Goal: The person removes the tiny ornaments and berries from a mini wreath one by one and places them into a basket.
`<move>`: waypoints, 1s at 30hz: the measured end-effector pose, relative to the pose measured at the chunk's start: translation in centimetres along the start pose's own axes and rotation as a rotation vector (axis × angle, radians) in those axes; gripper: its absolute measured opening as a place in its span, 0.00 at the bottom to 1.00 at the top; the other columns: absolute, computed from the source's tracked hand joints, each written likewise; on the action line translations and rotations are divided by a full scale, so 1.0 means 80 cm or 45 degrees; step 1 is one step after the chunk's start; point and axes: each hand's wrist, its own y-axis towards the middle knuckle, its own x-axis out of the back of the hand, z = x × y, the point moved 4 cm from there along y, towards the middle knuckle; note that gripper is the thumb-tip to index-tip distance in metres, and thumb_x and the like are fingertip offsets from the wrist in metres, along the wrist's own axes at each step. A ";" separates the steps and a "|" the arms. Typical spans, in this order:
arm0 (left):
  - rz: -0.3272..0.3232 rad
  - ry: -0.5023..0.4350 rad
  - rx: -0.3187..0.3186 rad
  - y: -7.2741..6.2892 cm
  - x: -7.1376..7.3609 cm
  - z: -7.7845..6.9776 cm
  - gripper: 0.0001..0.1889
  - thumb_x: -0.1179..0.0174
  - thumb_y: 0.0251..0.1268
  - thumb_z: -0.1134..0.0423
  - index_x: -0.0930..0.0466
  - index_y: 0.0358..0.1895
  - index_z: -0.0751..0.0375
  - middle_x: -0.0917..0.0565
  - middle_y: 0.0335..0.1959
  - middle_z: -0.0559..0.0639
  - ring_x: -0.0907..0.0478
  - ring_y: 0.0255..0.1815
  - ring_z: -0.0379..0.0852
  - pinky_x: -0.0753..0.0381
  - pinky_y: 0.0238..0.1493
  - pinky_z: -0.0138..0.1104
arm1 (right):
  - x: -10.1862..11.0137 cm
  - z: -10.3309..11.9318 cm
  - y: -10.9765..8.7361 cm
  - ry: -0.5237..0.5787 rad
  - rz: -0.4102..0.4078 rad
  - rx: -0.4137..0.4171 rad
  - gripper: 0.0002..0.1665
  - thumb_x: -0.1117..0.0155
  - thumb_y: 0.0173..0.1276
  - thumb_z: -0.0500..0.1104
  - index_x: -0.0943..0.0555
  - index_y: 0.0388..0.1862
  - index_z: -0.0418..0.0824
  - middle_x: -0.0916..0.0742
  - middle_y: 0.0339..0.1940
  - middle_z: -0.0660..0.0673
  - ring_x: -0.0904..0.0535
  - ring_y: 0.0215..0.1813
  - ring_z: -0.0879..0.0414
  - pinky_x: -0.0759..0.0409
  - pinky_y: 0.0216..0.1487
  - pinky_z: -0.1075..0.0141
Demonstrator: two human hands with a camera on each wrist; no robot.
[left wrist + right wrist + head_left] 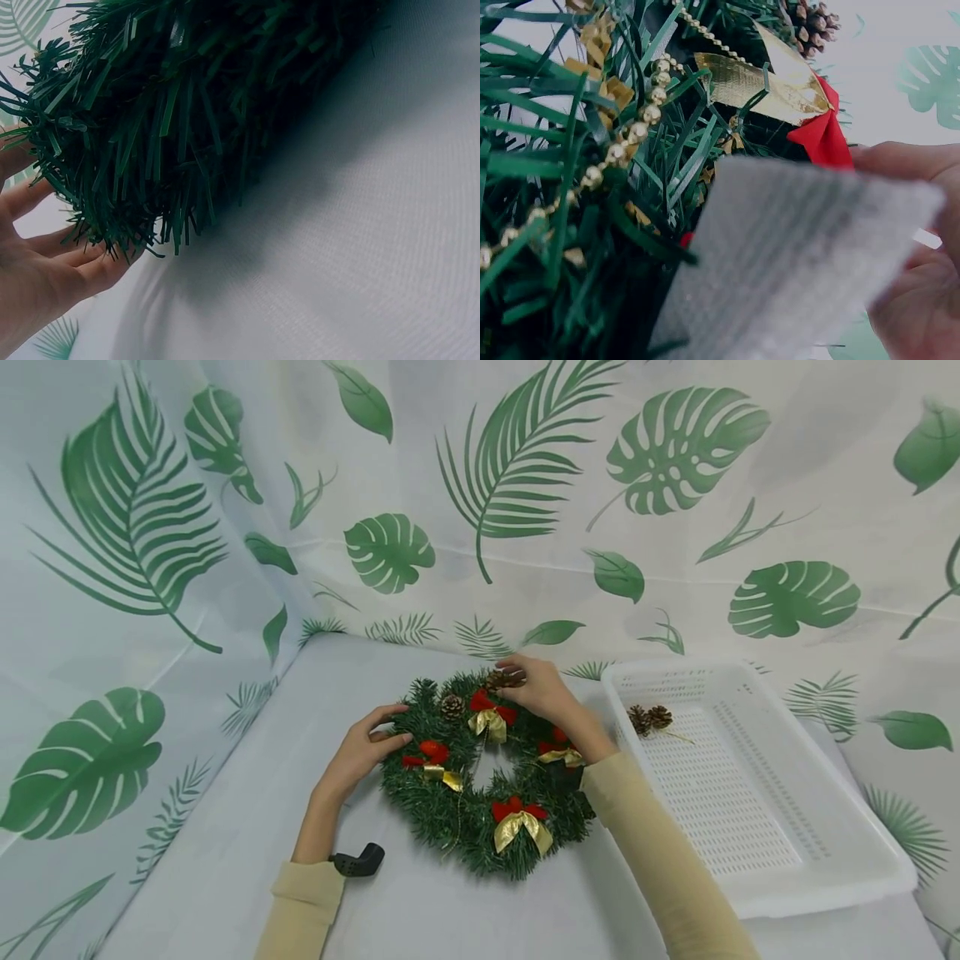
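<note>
A green tinsel wreath [427,802] lies on the white-covered table, trimmed with red-and-gold bows [522,827] and a gold bead string [638,133]. My left hand [362,750] holds its left edge, fingers curved against the greenery; the left wrist view shows the fingers [105,274] partly hidden by the tinsel. At the wreath's top, my right hand [542,689] pinches a brown pine cone [504,680] just above a bow. Another pine cone [452,707] sits in the greenery to its left. In the right wrist view, a blurred pale strip [795,247] covers part of the hand's work.
A white plastic basket [817,893] stands on the right, with two pine cones [649,719] near its left wall. A curtain with green leaf prints [517,460] hangs behind and on the left. A black wrist camera [360,860] is strapped to the left wrist.
</note>
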 end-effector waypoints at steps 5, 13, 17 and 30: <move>0.000 -0.006 -0.005 0.001 -0.002 0.001 0.30 0.35 0.73 0.54 0.30 0.75 0.45 0.42 0.81 0.59 0.34 0.76 0.67 0.30 0.69 0.61 | -0.003 -0.002 0.001 0.001 0.002 -0.016 0.28 0.31 0.73 0.38 0.24 0.70 0.35 0.17 0.65 0.34 0.18 0.62 0.39 0.16 0.58 0.48; -0.011 -0.010 0.011 0.002 -0.002 0.005 0.29 0.34 0.73 0.53 0.30 0.75 0.44 0.42 0.81 0.58 0.33 0.76 0.67 0.30 0.69 0.61 | -0.007 -0.005 0.003 -0.027 0.009 0.009 0.25 0.32 0.73 0.37 0.21 0.67 0.35 0.16 0.63 0.34 0.17 0.61 0.39 0.16 0.58 0.48; -0.016 -0.007 0.007 0.002 -0.002 0.002 0.29 0.34 0.73 0.53 0.30 0.75 0.44 0.41 0.81 0.58 0.33 0.75 0.67 0.30 0.69 0.61 | -0.004 -0.002 0.003 -0.061 -0.014 0.045 0.24 0.31 0.72 0.38 0.20 0.65 0.35 0.15 0.61 0.34 0.16 0.59 0.39 0.16 0.57 0.48; -0.009 -0.003 0.014 0.004 -0.001 0.004 0.29 0.35 0.74 0.55 0.31 0.75 0.44 0.43 0.82 0.57 0.32 0.75 0.65 0.29 0.68 0.60 | 0.005 0.000 0.000 -0.080 -0.034 0.063 0.24 0.30 0.72 0.39 0.19 0.65 0.37 0.13 0.58 0.35 0.14 0.57 0.39 0.15 0.56 0.49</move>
